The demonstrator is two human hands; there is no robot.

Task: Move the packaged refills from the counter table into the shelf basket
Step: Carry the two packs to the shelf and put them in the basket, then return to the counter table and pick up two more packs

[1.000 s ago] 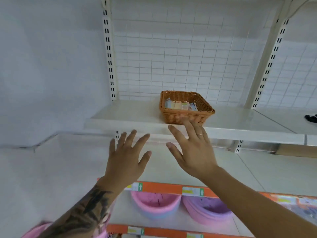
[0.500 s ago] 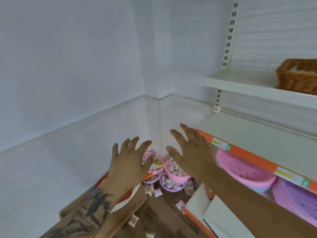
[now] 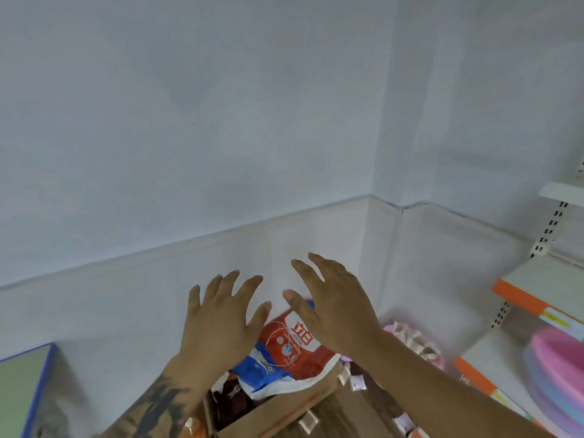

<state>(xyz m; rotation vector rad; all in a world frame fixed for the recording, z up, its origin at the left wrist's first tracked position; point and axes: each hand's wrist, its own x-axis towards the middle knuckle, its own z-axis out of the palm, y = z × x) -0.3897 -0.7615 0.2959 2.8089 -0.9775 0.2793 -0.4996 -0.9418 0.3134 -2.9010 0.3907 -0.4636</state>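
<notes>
1. Against the back of the view, two pale walls point(image 3: 221, 121) meet at one corner right of centre; a horizontal ledge line crosses both, with open room between it and the raised hands.
2. Shelving unit point(image 3: 537, 273), one, at the right edge: white shelves with orange front strips and slotted uprights. Pink and purple basins point(image 3: 556, 371), a stack whose count cannot be told, sit on a lower shelf. The shelf basket does not show.
3. Cardboard box point(image 3: 284, 409), one, open-topped, at the bottom centre, below and between the two forearms.
4. Red, white and blue bag point(image 3: 290, 349), one, crumpled, lying in the box mouth and overhanging its far edge; dark packets lie beside it in the box.
5. Green panel with blue edge point(image 3: 22, 387), one, at the lower left corner.
6. Left hand point(image 3: 218, 320), one, fingers spread and straight, holding nothing, above the near-left part of the bag; tattooed forearm.
7. Right hand point(image 3: 335, 308), one, fingers spread, holding nothing, over the far edge of the bag, with a ring.
8. Pink tub point(image 3: 439, 361), one, right of the right forearm, blurred.
9. Packaged refills point(image 3: 414, 339), small pale sachets, blurred and too many to count: heaped in the tub just right of the right wrist, with several loose on the brown floor beside the box.
</notes>
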